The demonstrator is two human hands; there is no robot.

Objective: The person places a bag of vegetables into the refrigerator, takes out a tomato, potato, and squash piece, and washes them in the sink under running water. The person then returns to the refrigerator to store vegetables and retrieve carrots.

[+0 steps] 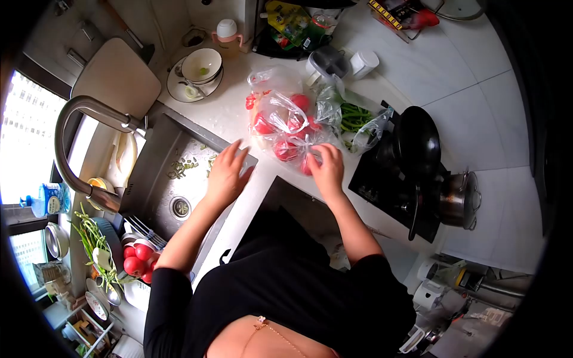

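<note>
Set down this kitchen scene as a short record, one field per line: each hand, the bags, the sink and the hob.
Left hand: open, fingers spread, over the counter edge by the sink; holds nothing visible
Right hand: at the tomato bag; grip unclear
Tomato bag: clear plastic, red tomatoes inside
Neighbouring bag: clear plastic, green beans inside
Sink: metal, green scraps near the drain
Hob: black, bearing a wok and lidded pot

i can't read any words, brands or numbers on my feed. the print on the blue plastic bottle (50, 199) and shiny yellow packet (285, 18) is too small.
</note>
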